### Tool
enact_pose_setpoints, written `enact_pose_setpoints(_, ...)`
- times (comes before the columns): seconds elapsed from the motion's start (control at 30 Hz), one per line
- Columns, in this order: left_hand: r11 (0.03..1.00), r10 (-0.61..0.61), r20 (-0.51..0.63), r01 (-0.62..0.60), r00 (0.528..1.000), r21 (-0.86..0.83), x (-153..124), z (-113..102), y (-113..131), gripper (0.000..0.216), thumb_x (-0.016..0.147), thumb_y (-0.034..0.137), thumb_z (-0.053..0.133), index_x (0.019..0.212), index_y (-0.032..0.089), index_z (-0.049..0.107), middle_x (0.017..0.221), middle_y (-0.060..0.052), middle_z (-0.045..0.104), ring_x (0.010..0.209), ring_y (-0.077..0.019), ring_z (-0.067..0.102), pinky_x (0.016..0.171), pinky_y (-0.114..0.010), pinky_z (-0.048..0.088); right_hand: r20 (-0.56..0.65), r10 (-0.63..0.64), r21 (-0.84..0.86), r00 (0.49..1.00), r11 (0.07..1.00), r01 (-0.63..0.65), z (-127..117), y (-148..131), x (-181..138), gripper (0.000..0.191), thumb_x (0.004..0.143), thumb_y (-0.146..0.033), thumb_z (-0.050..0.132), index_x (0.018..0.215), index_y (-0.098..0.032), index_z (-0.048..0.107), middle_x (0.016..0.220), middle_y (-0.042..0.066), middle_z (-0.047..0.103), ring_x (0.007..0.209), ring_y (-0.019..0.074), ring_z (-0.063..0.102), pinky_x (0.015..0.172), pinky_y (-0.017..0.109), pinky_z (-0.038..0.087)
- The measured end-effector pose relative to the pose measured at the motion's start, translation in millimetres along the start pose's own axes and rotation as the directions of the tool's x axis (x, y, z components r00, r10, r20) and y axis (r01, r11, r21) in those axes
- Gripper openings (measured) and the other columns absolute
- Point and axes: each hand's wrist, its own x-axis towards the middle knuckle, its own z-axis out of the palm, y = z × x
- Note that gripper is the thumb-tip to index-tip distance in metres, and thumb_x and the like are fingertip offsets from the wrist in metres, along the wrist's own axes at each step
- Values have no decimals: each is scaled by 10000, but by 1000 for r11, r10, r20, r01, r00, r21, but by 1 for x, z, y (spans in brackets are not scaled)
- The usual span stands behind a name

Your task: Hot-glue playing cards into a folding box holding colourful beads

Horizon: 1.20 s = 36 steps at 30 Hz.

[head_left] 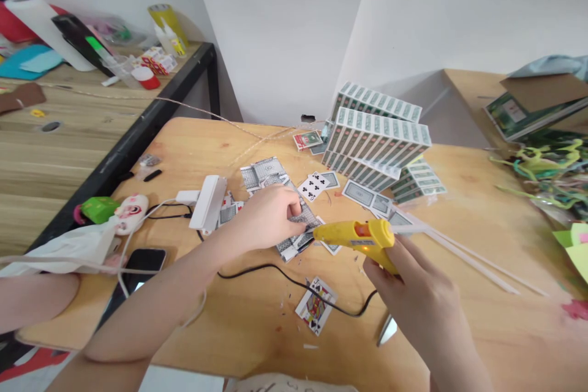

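Observation:
My right hand (416, 278) grips a yellow hot glue gun (353, 236), its nozzle aimed left and a small orange light glowing on its side. A translucent glue stick (411, 228) pokes out of the gun's back end. My left hand (271, 217) has its fingers curled over a construction of grey-backed playing cards (264, 173), pinching it close to the nozzle tip. The pinched edge is partly hidden by the fingers. Around it lie loose cards, among them a six of clubs (314, 185) and a jack of spades (316, 306).
Stacked card boxes (376, 141) stand at the back. Long glue sticks (478, 260) lie at right, a blade (387, 331) by my right wrist. A black cord (271, 266) crosses the table near a white power strip (207, 203) and phone (142, 266). Another person's arm (37, 300) rests at left.

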Motion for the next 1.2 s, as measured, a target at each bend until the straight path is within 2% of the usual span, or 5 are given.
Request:
enact_pose_setpoints(0.2,1000,5,-13,-5,1000,1,0,0,0,141,658,229,673,599,180,555,701,-3,615,687,-156,549,623,-282,375,18,17,-23,1000,1000,-17,-3,2,1,119,832,-136,464,766,-217,521,663,-27,539,444,75,395,415,204,320)
enact_pose_setpoints(0.37,1000,-2,-12,2,1000,2,0,0,1,142,651,222,672,593,180,550,693,0,609,687,-156,548,617,-280,367,13,-12,-23,1000,1000,13,-5,2,3,123,823,-124,472,744,-218,484,672,-33,529,449,73,398,417,204,312)
enact_pose_setpoints(0.83,1000,6,-21,-6,1000,-10,-1,2,-1,144,652,231,671,598,183,546,693,9,593,679,-151,547,621,-282,369,26,43,-32,999,999,-42,-8,8,4,170,826,-141,477,694,-229,415,615,-50,387,482,95,350,454,207,309)
enact_pose_setpoints(1.03,1000,-3,-18,2,1000,-9,0,2,0,151,653,227,670,590,184,539,689,11,594,678,-150,541,616,-282,363,29,16,-25,999,1000,-15,-8,6,5,137,807,-112,470,733,-226,447,662,-38,458,472,88,346,433,200,299)
enact_pose_setpoints(1.2,1000,10,-28,-10,1000,-14,0,2,0,146,654,225,662,593,184,537,690,10,590,672,-148,541,616,-281,364,35,58,-22,998,998,-58,-10,9,4,128,813,-130,471,729,-227,468,629,-42,424,479,97,352,445,206,306)
